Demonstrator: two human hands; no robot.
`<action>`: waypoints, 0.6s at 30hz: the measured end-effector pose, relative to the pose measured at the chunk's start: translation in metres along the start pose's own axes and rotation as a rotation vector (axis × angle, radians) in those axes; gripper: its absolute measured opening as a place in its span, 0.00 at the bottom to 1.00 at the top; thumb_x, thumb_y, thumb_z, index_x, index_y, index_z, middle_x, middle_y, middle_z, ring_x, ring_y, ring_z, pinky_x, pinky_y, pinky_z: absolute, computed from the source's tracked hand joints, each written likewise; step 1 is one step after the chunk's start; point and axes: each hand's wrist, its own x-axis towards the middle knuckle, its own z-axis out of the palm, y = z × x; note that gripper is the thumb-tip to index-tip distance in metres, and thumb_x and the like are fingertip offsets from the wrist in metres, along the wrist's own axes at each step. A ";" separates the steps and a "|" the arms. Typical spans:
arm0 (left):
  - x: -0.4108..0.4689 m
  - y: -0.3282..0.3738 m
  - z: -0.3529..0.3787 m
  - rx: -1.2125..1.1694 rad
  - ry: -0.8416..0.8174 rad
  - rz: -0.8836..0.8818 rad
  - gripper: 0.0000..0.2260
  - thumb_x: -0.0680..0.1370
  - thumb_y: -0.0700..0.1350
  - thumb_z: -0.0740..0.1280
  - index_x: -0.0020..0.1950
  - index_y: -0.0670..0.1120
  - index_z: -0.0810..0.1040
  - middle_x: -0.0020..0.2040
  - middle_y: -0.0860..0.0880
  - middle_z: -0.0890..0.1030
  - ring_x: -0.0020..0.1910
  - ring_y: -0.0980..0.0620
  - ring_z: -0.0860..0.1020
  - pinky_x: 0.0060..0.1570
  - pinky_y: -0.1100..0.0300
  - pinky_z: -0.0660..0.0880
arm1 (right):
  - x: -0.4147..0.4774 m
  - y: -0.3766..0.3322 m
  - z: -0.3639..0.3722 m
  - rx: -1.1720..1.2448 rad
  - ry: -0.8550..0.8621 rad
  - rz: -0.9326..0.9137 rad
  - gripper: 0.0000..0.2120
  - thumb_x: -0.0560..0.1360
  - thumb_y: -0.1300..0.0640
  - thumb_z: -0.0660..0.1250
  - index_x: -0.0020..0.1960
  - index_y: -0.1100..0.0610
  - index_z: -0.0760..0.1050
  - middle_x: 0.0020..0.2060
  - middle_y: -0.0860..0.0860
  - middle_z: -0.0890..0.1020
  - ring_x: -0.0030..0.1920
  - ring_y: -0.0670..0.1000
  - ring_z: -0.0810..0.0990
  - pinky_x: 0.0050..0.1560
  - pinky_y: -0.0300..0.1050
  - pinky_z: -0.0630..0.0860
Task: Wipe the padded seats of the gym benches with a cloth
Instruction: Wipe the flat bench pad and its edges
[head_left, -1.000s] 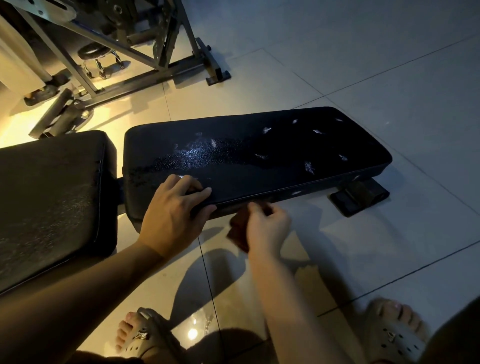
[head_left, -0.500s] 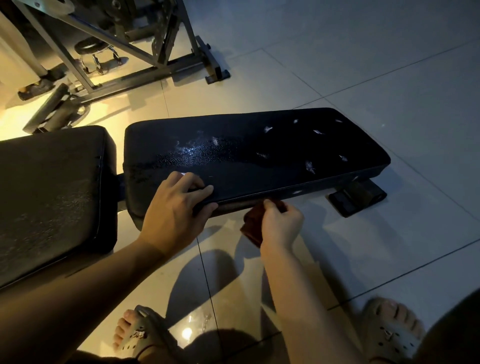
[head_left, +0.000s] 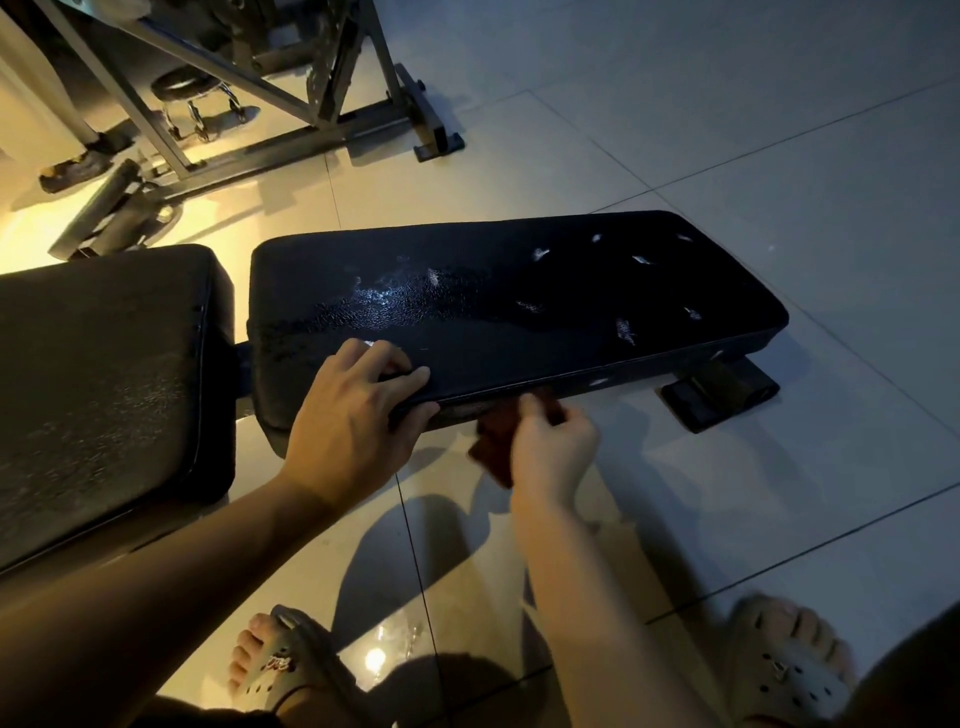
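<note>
No lettering, brand or number is legible anywhere in this dim gym scene; a small reddish emblem on the left sandal (head_left: 274, 667), lower left of frame, is too blurred to read.

Single view, head-worn, wide-angle. It looks forward and steeply down from above the person's own arms. Close range: the pad (head_left: 519, 291) spans mid-frame, left to right. Left hand (head_left: 348, 431) and right hand (head_left: 556, 452) sit at the pad's near edge, forearms entering from the bottom. Feet (head_left: 275, 670) show at the bottom edge. The floor (head_left: 727, 130) and a metal frame (head_left: 291, 104) fill the top, farther off.
</note>
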 end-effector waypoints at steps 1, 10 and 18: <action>0.000 0.000 0.001 0.001 0.002 0.000 0.15 0.79 0.49 0.72 0.62 0.44 0.83 0.55 0.45 0.77 0.51 0.45 0.73 0.48 0.45 0.75 | -0.010 0.005 0.008 -0.033 -0.074 0.004 0.06 0.80 0.55 0.69 0.56 0.52 0.76 0.49 0.51 0.82 0.50 0.51 0.84 0.52 0.51 0.83; 0.001 0.002 0.001 -0.012 0.006 -0.027 0.15 0.78 0.50 0.72 0.61 0.44 0.84 0.54 0.46 0.78 0.51 0.45 0.73 0.48 0.45 0.75 | 0.022 -0.001 -0.011 0.049 0.096 0.052 0.08 0.79 0.57 0.70 0.57 0.56 0.77 0.51 0.56 0.84 0.47 0.55 0.84 0.51 0.58 0.84; 0.002 0.003 0.001 0.014 -0.004 -0.027 0.16 0.77 0.51 0.72 0.62 0.45 0.83 0.55 0.47 0.78 0.51 0.46 0.73 0.48 0.47 0.75 | -0.015 0.008 0.013 -0.088 -0.178 -0.021 0.08 0.78 0.57 0.71 0.58 0.54 0.78 0.50 0.52 0.83 0.49 0.51 0.84 0.47 0.47 0.83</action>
